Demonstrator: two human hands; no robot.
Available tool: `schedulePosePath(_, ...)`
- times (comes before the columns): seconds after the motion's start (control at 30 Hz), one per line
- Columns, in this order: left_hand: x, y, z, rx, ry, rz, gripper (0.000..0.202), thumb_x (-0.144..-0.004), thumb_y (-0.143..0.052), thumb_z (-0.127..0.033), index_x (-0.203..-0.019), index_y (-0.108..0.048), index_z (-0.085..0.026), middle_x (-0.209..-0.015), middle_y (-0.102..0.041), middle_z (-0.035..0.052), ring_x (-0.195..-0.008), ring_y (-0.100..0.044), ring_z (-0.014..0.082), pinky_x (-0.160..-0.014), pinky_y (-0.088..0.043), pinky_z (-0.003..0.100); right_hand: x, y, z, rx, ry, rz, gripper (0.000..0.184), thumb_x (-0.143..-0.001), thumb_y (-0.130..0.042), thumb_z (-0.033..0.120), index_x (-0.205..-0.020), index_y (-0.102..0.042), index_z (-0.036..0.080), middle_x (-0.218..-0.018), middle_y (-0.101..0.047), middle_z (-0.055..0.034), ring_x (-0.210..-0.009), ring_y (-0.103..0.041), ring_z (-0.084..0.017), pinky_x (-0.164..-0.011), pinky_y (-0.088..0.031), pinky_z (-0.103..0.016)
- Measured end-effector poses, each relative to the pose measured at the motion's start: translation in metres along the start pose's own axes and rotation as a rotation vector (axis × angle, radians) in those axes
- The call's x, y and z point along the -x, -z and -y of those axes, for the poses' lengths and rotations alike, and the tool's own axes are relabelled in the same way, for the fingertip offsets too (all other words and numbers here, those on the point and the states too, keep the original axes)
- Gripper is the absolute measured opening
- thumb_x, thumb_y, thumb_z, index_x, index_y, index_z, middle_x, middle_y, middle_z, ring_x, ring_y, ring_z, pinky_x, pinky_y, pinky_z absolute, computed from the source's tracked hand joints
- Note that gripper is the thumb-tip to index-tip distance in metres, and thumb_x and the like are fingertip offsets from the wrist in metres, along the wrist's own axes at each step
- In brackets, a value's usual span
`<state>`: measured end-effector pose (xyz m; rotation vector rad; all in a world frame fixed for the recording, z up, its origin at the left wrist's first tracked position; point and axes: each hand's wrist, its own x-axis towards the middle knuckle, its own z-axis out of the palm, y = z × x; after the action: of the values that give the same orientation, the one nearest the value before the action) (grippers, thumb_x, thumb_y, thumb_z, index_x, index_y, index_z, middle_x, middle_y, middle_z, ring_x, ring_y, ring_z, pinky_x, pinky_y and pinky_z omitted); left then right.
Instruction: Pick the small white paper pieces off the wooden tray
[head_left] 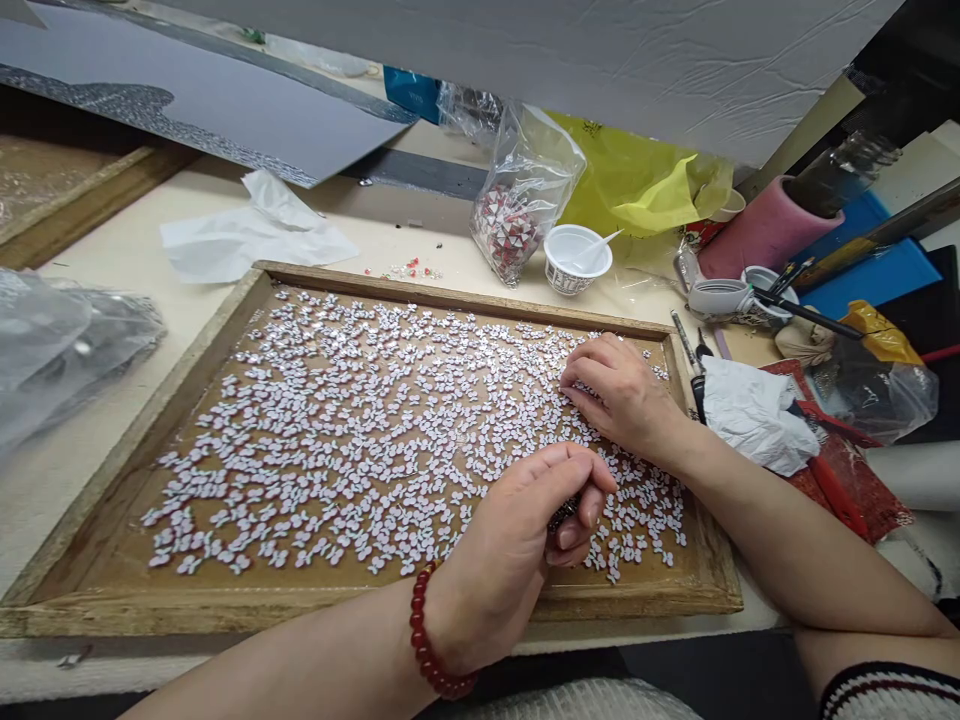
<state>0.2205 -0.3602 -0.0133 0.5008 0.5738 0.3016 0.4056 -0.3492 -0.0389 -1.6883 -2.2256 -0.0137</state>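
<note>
A shallow wooden tray [251,597] lies in front of me, its bottom covered with many small white flower-like pieces [352,450], some with greenish edges. My left hand [536,510], with a red bead bracelet [427,650] on its wrist, is curled above the tray's near right part. Between its fingers some small dark shiny bits [562,512] show; most of what it holds is hidden. Farther right, my right hand [619,390] reaches down among the white pieces, thumb and fingers drawn together. Its fingertips meet the pieces, and whatever is between them is too small to make out.
Behind the tray stand a clear bag of red and silver stones [510,235] and a white cup [577,262] with a spoon. White tissue [255,230] and loose red stones [412,268] lie nearby. Tools, crumpled tissue [757,415] and a pink cylinder [765,230] crowd the right.
</note>
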Motion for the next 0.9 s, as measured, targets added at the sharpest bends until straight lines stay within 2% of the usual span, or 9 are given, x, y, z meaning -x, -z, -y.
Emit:
schedulePosePath(0.6,0.0002,-0.0002,-0.0003,-0.005,0.001,-0.004,0.02,-0.091,-0.05,-0.027,-0.076,-0.057,-0.015,-0.058,-0.042,-0.0051,-0.049,-0.026,0.0061,-0.045,-0.018,0.021,0.0001,0.0006,-0.0027,0.01,0.017,-0.043,0.009,-0.087,-0.057,0.018,-0.08,-0.062,0.018,-0.093,-0.065,-0.0071,-0.089,-0.053,-0.021,-0.08,-0.041,-0.036)
schedulePosePath(0.9,0.0012,-0.0007,-0.001,-0.005,0.006,-0.012,0.02,-0.091,-0.05,-0.028,-0.076,-0.057,-0.015,-0.058,-0.042,-0.0049,-0.049,-0.026,0.0061,-0.046,-0.019,0.021,-0.0009,0.0039,-0.0002,-0.004,-0.007,-0.028,0.01,-0.088,-0.053,0.017,-0.08,-0.06,0.02,-0.094,-0.065,-0.0071,-0.091,-0.053,-0.021,-0.08,-0.04,-0.037)
